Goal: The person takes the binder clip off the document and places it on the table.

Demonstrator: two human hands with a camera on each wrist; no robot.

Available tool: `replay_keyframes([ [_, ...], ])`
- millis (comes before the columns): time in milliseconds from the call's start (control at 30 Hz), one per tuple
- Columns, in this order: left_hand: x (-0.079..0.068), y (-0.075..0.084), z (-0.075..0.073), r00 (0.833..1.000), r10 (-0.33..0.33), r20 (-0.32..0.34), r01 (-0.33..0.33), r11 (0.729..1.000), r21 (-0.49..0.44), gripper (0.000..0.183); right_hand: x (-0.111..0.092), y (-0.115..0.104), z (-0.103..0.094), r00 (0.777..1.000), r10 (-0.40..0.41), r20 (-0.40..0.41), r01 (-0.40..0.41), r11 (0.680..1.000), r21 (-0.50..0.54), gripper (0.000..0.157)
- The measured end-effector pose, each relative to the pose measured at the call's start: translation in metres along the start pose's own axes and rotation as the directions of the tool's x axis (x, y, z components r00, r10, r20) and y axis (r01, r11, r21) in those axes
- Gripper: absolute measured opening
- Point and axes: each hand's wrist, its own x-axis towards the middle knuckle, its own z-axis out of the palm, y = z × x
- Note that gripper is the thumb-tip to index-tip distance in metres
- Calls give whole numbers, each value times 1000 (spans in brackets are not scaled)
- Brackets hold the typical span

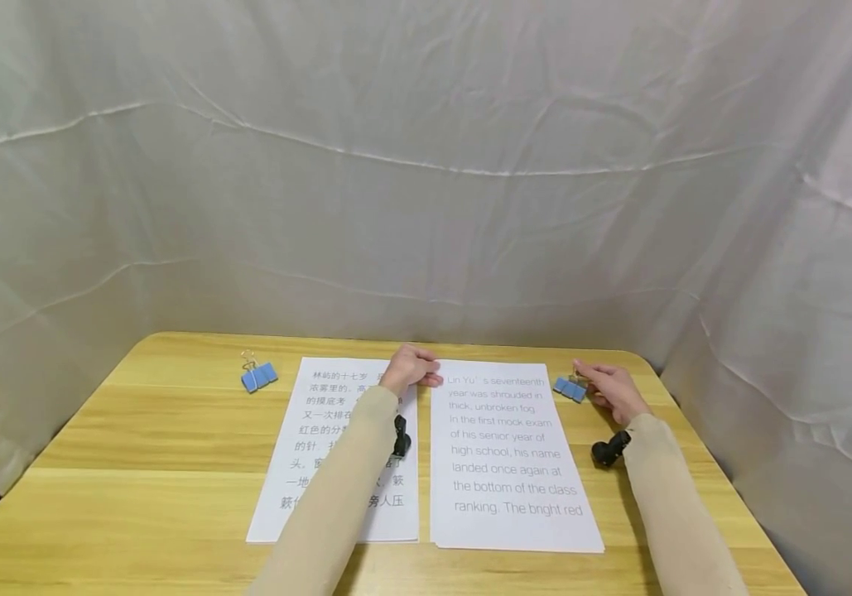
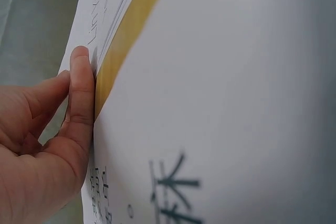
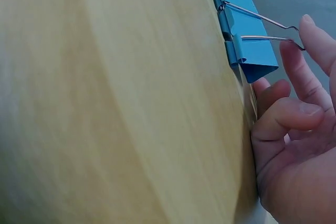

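Between two stacks of printed paper, my left hand (image 1: 411, 368) reaches to the upper edges. Its fingers (image 2: 82, 85) are loosely extended by the top left corner of the English-text stack (image 1: 507, 455); I cannot tell whether they press the sheets. Under my left forearm lies the stack with Chinese text (image 1: 336, 430), partly covered. My right hand (image 1: 614, 391) pinches the wire handles of a blue binder clip (image 3: 251, 30) between thumb and finger. That clip is close to the tabletop, just right of the English stack's upper edge, its jaws closed.
A second blue binder clip (image 1: 259, 377) lies on the wooden table (image 1: 135, 463), left of the Chinese stack. Pale cloth (image 1: 426, 232) hangs behind the table and at both sides. Small black cameras (image 1: 610, 449) are strapped to the wrists.
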Motion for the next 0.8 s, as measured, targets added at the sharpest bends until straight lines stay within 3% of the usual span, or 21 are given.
replay_keyframes([
  [267, 0, -1, -2, 1000, 0, -19, 1, 999, 37, 32, 1, -4, 5, 1000, -12, -3, 12, 993, 120, 73],
  [400, 0, -3, -3, 1000, 1, -13, 0, 998, 56, 36, 0, -9, 8, 995, -28, -93, 50, 969, 243, 60],
  [567, 0, 0, -1, 1000, 17, 3, -17, 997, 80, 38, -3, -23, 12, 962, -44, -269, 135, 933, 334, 46],
  [700, -1, 7, 3, 999, 35, 27, -38, 990, 133, 39, -7, -36, 17, 948, -74, -309, 195, 902, 384, 39],
  [800, -3, 11, 6, 997, 57, 56, -66, 985, 160, 45, -11, -44, 23, 951, -110, -289, 212, 912, 351, 40],
])
